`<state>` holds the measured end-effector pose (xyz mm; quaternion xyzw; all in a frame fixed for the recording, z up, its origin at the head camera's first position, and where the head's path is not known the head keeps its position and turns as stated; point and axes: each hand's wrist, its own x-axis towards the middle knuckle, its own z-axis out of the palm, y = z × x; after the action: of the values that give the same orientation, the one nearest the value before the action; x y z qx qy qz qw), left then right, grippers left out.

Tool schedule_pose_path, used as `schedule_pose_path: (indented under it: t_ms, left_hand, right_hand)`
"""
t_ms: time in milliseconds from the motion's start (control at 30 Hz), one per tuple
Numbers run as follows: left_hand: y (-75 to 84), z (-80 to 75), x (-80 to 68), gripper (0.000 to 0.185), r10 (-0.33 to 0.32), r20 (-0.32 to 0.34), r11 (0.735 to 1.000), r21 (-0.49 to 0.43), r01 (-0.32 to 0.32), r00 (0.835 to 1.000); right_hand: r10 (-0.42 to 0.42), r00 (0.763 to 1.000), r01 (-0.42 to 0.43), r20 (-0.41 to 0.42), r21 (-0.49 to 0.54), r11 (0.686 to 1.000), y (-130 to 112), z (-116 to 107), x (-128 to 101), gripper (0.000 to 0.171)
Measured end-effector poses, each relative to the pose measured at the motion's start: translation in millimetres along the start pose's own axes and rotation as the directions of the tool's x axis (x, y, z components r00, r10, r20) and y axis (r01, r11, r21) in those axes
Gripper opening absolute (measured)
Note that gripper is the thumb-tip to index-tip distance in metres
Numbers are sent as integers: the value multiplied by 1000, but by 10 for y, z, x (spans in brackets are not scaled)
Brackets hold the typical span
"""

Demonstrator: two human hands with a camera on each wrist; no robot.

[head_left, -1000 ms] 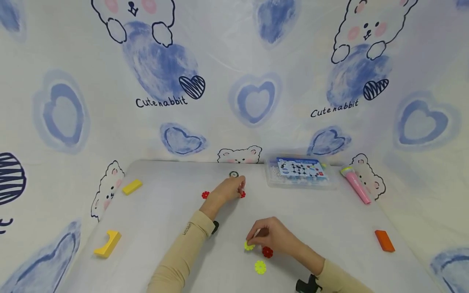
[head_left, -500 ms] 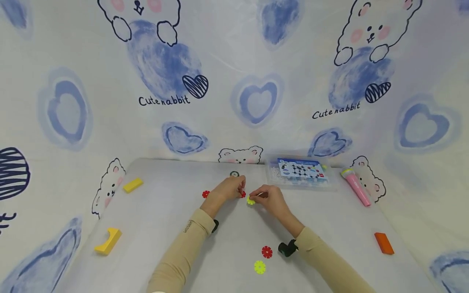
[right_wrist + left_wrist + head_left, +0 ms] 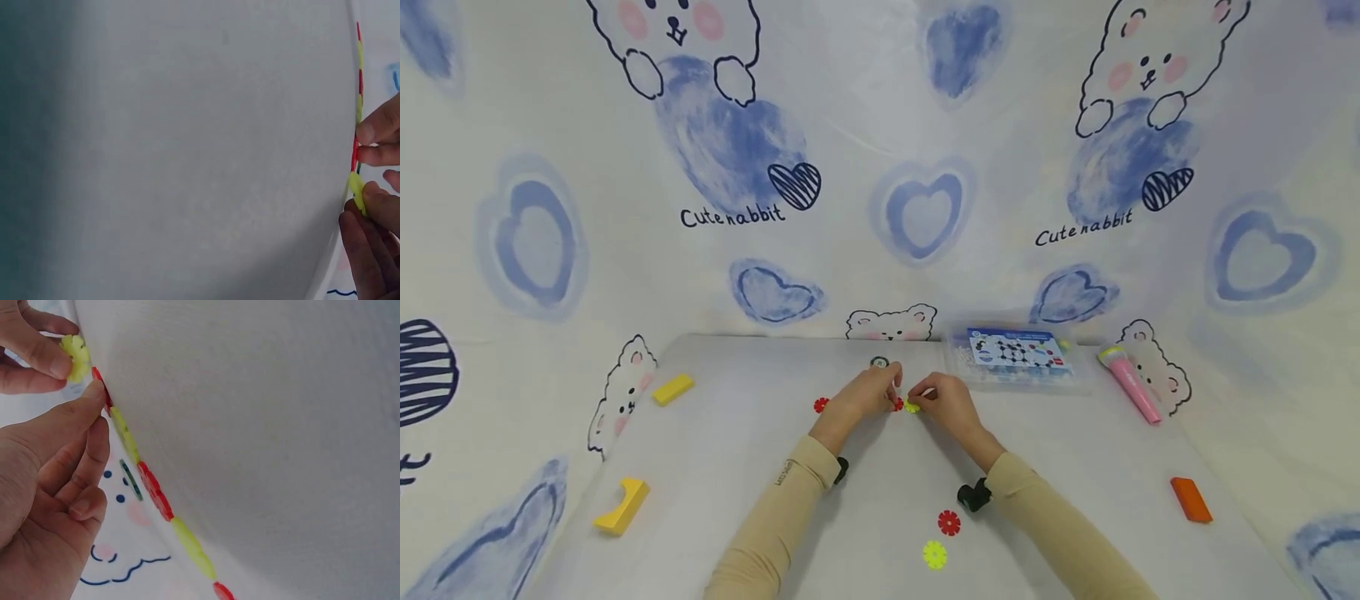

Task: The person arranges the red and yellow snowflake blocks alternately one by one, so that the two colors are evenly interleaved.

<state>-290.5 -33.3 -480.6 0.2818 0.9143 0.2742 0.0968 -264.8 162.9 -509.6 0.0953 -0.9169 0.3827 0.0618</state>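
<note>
Fingers (image 3: 50, 356) of right hand (image 3: 947, 408) clamped on yellow disc (image 3: 77, 359). Red disc (image 3: 98, 378) pinched between thumb and fingertip of left hand (image 3: 863, 395), at right end of red-and-yellow row (image 3: 155, 490) laid on table (image 3: 722, 467). Yellow disc held just beside red one; whether rims touch cannot be told for sure. Loose red disc (image 3: 949, 523) and loose yellow disc (image 3: 935, 554) laid nearer person. "Cute nabbit" printed twice on backdrop (image 3: 835, 100); lettering on left sleeve (image 3: 767, 525) and box label (image 3: 1017, 347) too small to be read.
</note>
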Motion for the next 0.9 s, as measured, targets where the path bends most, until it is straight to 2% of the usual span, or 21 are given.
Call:
schedule_pose_path:
  t_ms: [333, 567, 733, 900]
  left_hand:
    - [-24, 0, 12, 35, 7, 11, 1000, 9, -7, 1000]
    - [52, -12, -27, 34, 4, -5, 1000, 15, -4, 1000]
    - [49, 11, -32, 33, 7, -13, 1000, -8, -7, 1000]
    - [-14, 31, -31, 34, 11, -63, 999, -51, -14, 998]
  right_hand:
    - [-21, 1000, 22, 9, -127, 992, -15, 39, 76, 6]
    - [-12, 997, 32, 70, -285, 958, -22, -5, 73, 5]
    - [-14, 996, 40, 84, -322, 946, -67, -63, 6, 5]
    - [-31, 995, 63, 100, -338, 939, -89, -132, -45, 4]
